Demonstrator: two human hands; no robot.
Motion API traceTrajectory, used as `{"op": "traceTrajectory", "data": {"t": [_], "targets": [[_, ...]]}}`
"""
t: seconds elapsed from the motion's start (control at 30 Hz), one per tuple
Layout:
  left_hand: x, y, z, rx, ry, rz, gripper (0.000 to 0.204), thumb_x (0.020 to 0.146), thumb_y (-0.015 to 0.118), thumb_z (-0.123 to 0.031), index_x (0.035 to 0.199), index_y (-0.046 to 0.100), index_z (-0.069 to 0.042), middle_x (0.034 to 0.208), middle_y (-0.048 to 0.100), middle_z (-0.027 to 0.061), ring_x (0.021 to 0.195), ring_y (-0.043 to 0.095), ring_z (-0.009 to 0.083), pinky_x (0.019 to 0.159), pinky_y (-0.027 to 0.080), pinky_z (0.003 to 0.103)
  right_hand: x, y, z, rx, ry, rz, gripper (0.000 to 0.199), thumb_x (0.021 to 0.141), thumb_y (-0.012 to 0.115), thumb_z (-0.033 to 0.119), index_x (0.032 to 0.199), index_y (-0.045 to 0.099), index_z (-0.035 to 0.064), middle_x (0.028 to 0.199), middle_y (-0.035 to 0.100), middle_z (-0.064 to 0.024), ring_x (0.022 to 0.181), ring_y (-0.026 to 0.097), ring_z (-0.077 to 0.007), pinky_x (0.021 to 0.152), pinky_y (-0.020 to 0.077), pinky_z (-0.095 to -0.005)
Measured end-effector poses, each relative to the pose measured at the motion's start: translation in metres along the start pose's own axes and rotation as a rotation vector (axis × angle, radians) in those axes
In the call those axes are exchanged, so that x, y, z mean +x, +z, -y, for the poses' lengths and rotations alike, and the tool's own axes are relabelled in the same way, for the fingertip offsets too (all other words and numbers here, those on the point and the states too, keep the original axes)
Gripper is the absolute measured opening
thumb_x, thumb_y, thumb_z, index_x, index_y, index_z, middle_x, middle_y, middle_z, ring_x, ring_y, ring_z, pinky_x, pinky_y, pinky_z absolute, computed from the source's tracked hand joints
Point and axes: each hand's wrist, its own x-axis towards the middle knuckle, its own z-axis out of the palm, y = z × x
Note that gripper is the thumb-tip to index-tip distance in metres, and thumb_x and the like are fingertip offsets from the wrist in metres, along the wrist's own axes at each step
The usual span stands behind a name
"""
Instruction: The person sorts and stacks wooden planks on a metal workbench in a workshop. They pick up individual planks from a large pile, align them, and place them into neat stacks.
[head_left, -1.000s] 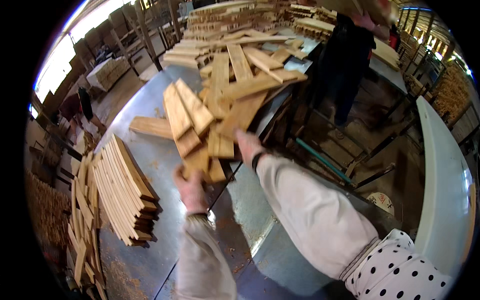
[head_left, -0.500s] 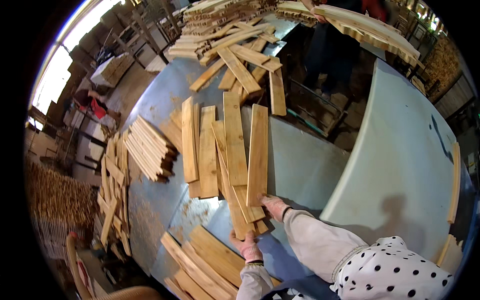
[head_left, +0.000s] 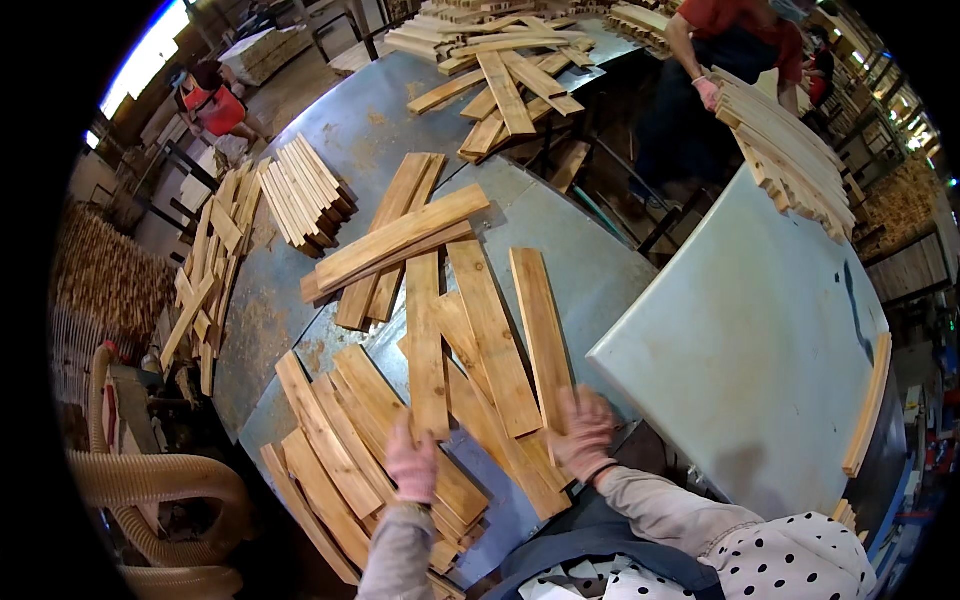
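Loose wooden slats [head_left: 470,330] crowd the metal table's [head_left: 350,110] near edge; bare metal opens toward its far-left corner.

Left hand [head_left: 413,462] and right hand [head_left: 583,434] flat on fanned wooden slats [head_left: 478,330], grey metal table [head_left: 600,270]

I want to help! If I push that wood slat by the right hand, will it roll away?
Probably not: the slat is flat and thin, so it should slide on the metal table. It looks stiff and light. It lies by the right hand, overlapping other slats, which may shift.

Bright daylight upper left, fisheye-bent, dark rim
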Motion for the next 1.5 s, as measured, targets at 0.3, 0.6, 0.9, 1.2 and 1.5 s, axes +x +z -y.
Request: {"op": "traceTrajectory", "data": {"t": [0.3, 0.6, 0.9, 1.2, 1.5], "targets": [[0.091, 0.035, 0.045, 0.692, 0.344, 0.163, 0.067, 0.101, 0.060, -0.042, 0.158, 0.048, -0.008, 0.157, 0.054, 0.0158, 0.145, 0.043, 0.0437, 0.127, 0.022, 0.057, 0.078, 0.155, 0.082, -0.708, -0.879, -0.122, 0.051, 0.106, 0.041, 0.031, 0.153, 0.049, 0.0134, 0.163, 0.042, -0.0223, 0.149, 0.041, -0.0422, 0.117, 0.0357, -0.0612], [0.070, 0.017, 0.050, 0.727, 0.217, 0.557, 0.057, 0.098, 0.063, -0.043, 0.142, 0.060, -0.007, 0.141, 0.063, 0.0157, 0.136, 0.051, 0.0399, 0.122, 0.030, 0.052, 0.116, 0.219, 0.036, -0.407, -0.861, -0.538, 0.045, 0.112, 0.043, 0.026, 0.156, 0.044, 0.0182, 0.096, 0.069, -0.0166, 0.072, 0.072, -0.0274, 0.045, 0.0578, -0.0425], [0.327, -0.037, 0.052, 0.801, 0.254, 0.214, 0.125, 0.071, 0.091, -0.053, 0.167, 0.025, -0.006, 0.169, 0.030, 0.0234, 0.157, 0.024, 0.0459, 0.130, 0.021, 0.053, 0.111, 0.045, 0.079, -0.081, -0.319, -0.004, 0.052, 0.093, 0.066, 0.039, 0.139, 0.062, 0.0161, 0.141, 0.060, -0.0136, 0.136, 0.052, -0.0321, 0.113, 0.0384, -0.0538], [0.466, 0.005, -0.014, 0.986, -0.055, 0.643, 0.138, 0.072, 0.088, -0.057, 0.171, 0.003, -0.010, 0.156, 0.049, 0.0265, 0.144, 0.050, 0.0396, 0.122, 0.037, 0.044, 0.179, 0.066, 0.166, -0.067, -0.226, -0.047, 0.082, 0.088, 0.067, 0.053, 0.159, 0.045, 0.0174, 0.164, 0.031, -0.0299, 0.152, 0.030, -0.0476, 0.126, 0.0194, -0.0582], [0.411, 0.059, -0.022, 0.707, -0.356, 0.340, 0.139, 0.069, 0.087, -0.050, 0.171, 0.002, -0.013, 0.158, 0.044, 0.0261, 0.138, 0.054, 0.0439, 0.114, 0.047, 0.047, 0.190, 0.050, 0.169, 0.073, -0.126, -0.177, 0.075, 0.083, 0.072, 0.028, 0.153, 0.049, 0.0136, 0.156, 0.039, -0.0259, 0.147, 0.038, -0.0442, 0.122, 0.0304, -0.0560]]}}
